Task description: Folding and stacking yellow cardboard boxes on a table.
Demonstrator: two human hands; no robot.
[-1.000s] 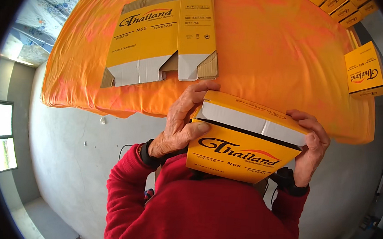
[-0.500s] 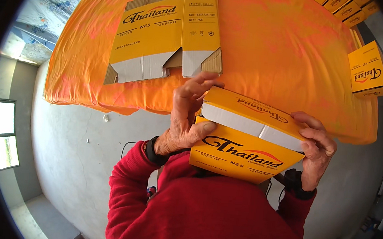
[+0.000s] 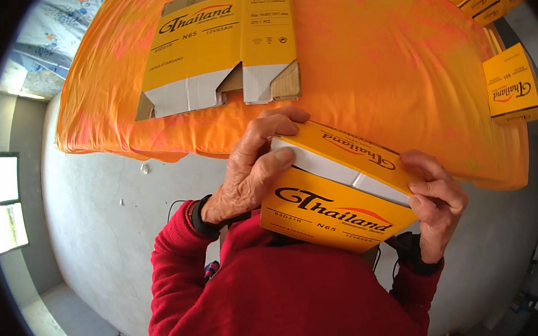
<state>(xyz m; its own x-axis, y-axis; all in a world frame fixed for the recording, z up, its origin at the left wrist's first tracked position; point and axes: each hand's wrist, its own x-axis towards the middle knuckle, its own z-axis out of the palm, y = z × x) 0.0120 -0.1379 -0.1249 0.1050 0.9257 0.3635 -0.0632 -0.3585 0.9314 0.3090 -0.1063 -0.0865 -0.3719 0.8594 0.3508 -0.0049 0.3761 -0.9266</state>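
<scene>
The left hand [image 3: 246, 174] and right hand [image 3: 440, 207] clamp opposite ends of a yellow cardboard carton [image 3: 332, 212] along its white flap [image 3: 325, 166].

Shot from the wearer's head through the left of two side-by-side fisheye lenses, facing steeply down past the red sweater [image 3: 297, 296] at the bottom of the frame. Set close above the yellow box [image 3: 336, 198] just below centre; looking out farther to the orange cloth [image 3: 384, 63] across the top. Wide enough to catch a window [image 3: 2, 180] at far left. Upright, unmirrored, bowed toward the edges and black at the corners.
</scene>
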